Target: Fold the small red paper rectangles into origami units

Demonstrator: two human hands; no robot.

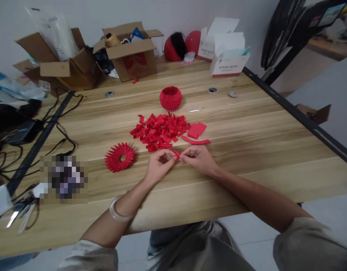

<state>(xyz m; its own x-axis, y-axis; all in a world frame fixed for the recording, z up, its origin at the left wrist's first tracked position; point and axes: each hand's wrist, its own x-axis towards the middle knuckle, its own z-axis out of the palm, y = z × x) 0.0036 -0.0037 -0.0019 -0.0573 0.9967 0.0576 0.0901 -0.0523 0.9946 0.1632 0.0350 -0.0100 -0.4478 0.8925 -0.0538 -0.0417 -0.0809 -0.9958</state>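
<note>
Between my two hands is a small folded red paper piece [177, 154]. My left hand [161, 164] pinches its left side, and my right hand [200, 160] pinches its right side. Just beyond them lies a loose pile of folded red paper pieces [159, 130]. Beside the pile, on the right, are flat red paper slips [196, 130] and a curved row of nested red pieces [196, 140]. A spiky red paper ring [119, 157] rests left of my left hand. Farther back stands a round red paper bowl [170, 98] built of folded pieces.
Open cardboard boxes [132, 56] and sticky-note boxes [228, 64] line the back of the wooden table [260, 150]. Black cables [63, 139] run along the left side. Scissors [26, 210] lie at the near left, by a blurred-out patch.
</note>
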